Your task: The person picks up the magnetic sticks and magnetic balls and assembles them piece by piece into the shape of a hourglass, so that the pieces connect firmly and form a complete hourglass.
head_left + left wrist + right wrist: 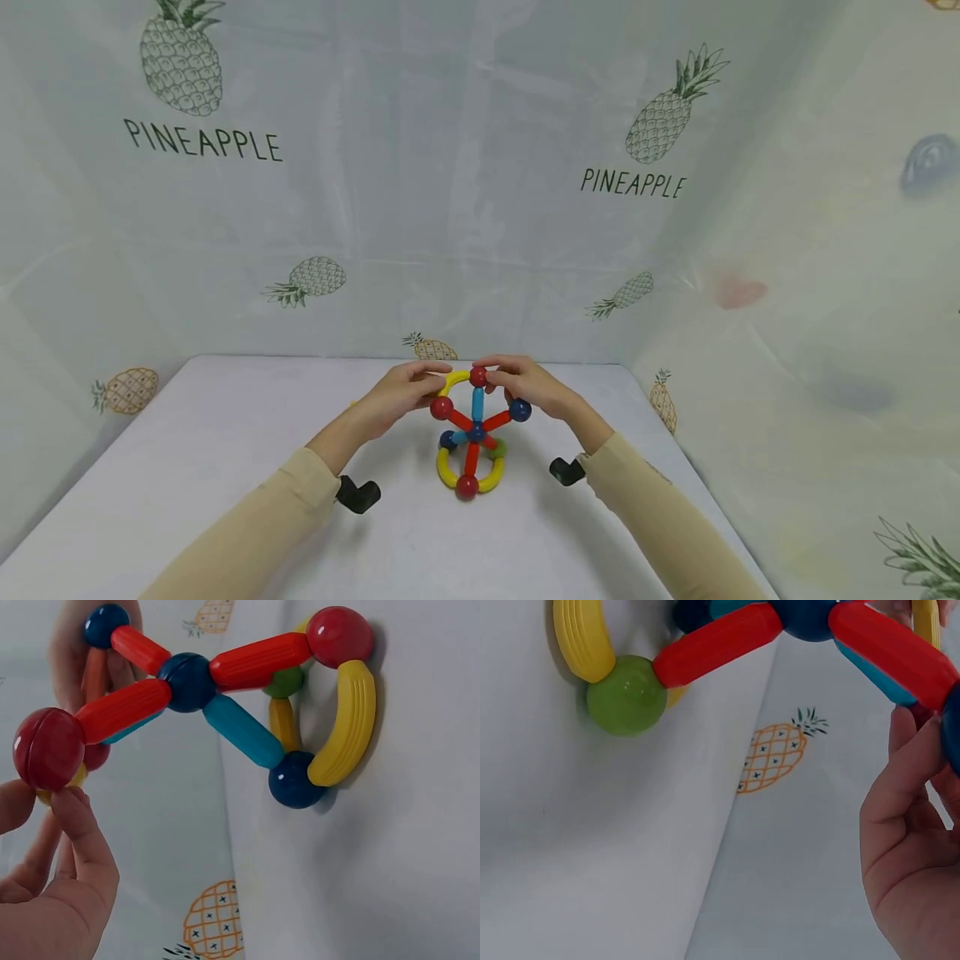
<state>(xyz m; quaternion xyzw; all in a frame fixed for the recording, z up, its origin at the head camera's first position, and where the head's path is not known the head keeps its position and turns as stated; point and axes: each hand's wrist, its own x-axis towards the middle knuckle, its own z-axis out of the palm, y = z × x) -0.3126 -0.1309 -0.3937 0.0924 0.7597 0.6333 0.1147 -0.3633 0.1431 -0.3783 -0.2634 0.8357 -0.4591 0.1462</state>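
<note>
A magnetic ball-and-stick construction stands on the table, with a blue centre ball (476, 432) joined to red and light-blue straight sticks. Its lower ring has yellow curved sticks (352, 724), a red ball (467, 487), a blue ball (296, 780) and a green ball (626, 696). At the upper left, my left hand (405, 392) pinches a yellow curved stick (454, 380) beside a red ball (49, 748). My right hand (532, 387) holds the far upper red ball (477, 377) with its fingertips. Below that hand sits a blue ball (520, 410) on a red stick.
The white table (247, 467) ends at a pineapple-printed curtain (450, 208) behind and at the sides. A black fitting (358, 495) sits at the left wrist and another black fitting (566, 472) at the right. A bit of yellow (352, 404) shows behind the left wrist.
</note>
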